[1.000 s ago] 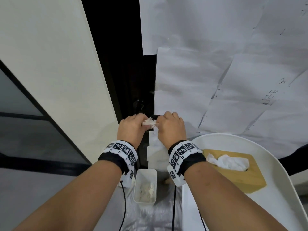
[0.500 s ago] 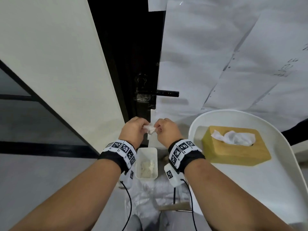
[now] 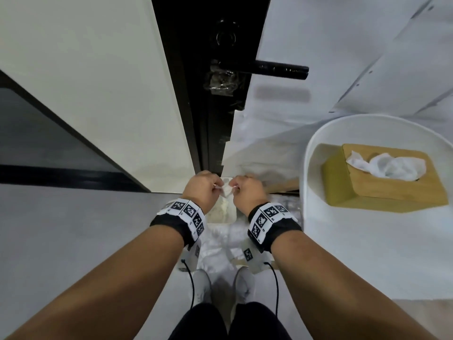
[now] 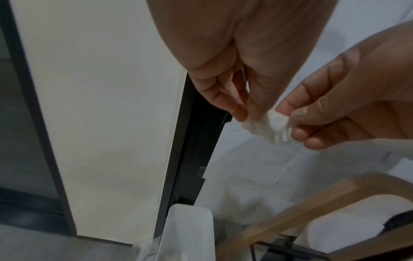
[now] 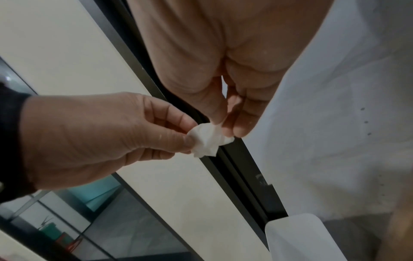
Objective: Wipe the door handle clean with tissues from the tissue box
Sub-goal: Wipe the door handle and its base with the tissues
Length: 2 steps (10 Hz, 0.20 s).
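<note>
A crumpled white tissue [image 3: 226,190] [image 4: 270,126] [image 5: 206,139] hangs between both hands, well below the black door handle [image 3: 274,69]. My left hand [image 3: 203,187] [image 4: 241,113] pinches one end with thumb and fingertips. My right hand [image 3: 247,190] [image 5: 225,127] pinches the other end. Both are held right above a white bin [image 3: 232,218] on the floor with used tissues in it. The wooden tissue box [image 3: 382,177], a white tissue sticking out of its slot, sits on a white round table [image 3: 318,241] at the right.
The dark door edge [image 3: 210,133] runs down between a cream wall [image 3: 85,82] and a door covered with white paper sheets [image 3: 343,45]. My shoes [image 3: 223,283] stand just behind the bin. A wooden chair or table leg [image 4: 312,203] shows in the left wrist view.
Both hands came down from the door handle with the tissue, lowering to just over the bin. The head view tilted downward, so the handle now sits high in frame.
</note>
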Tool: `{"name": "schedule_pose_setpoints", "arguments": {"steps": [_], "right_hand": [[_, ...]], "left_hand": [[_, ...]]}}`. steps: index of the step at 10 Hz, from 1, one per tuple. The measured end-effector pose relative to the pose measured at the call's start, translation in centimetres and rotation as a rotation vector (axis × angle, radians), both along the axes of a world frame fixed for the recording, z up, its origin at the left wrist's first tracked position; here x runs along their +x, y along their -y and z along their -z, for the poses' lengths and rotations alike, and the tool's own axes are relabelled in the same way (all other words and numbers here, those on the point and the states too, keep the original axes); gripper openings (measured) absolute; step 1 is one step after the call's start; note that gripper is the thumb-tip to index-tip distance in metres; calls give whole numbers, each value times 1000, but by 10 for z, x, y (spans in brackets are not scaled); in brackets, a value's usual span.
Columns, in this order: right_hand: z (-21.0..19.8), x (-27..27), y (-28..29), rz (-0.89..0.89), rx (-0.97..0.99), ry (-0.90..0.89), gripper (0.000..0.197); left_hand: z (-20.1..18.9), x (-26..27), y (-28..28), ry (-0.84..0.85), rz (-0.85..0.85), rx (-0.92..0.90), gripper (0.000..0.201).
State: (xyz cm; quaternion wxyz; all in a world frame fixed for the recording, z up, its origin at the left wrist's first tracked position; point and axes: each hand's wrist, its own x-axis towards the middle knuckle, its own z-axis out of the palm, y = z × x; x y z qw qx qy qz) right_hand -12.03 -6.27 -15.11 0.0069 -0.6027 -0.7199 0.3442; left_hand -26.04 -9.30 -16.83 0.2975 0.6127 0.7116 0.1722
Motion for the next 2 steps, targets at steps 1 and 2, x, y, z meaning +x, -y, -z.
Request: {"name": "schedule_pose_setpoints", "arguments": {"steps": [1, 2], "right_hand": [[19, 0, -3, -41, -42, 46, 35], [34, -1, -6, -33, -119, 54, 42]], "left_hand": [[30, 1, -3, -15, -8, -53, 19], [45, 1, -6, -40, 8, -91, 28]]}}
